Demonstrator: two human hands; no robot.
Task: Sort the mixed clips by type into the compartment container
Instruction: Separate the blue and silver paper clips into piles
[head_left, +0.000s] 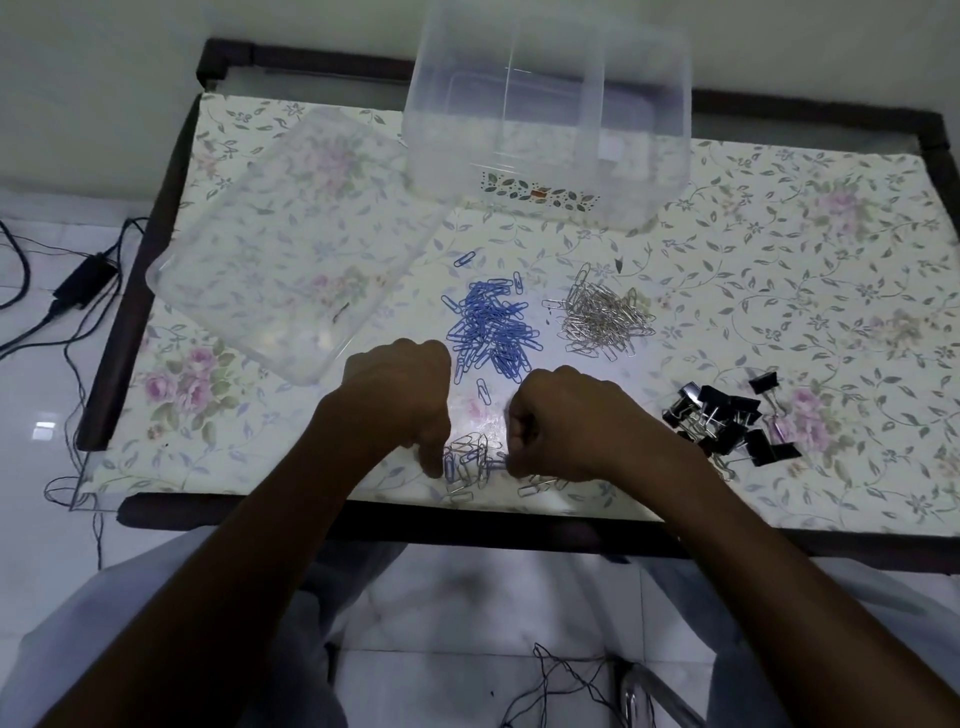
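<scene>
While my left hand (402, 402) and right hand (563, 423), both curled with fingertips pinching at the mixed clips (470, 465) by the near table (779, 499) edge, pick blue from silver, tangled clips could drag together and slip off that edge.

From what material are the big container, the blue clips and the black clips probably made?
Container: likely clear plastic; the table shows through its walls.
Blue clips: bent wire with a blue coating, probably plastic over metal.
Black clips: probably black-painted metal with shiny bare wire handles.
</scene>
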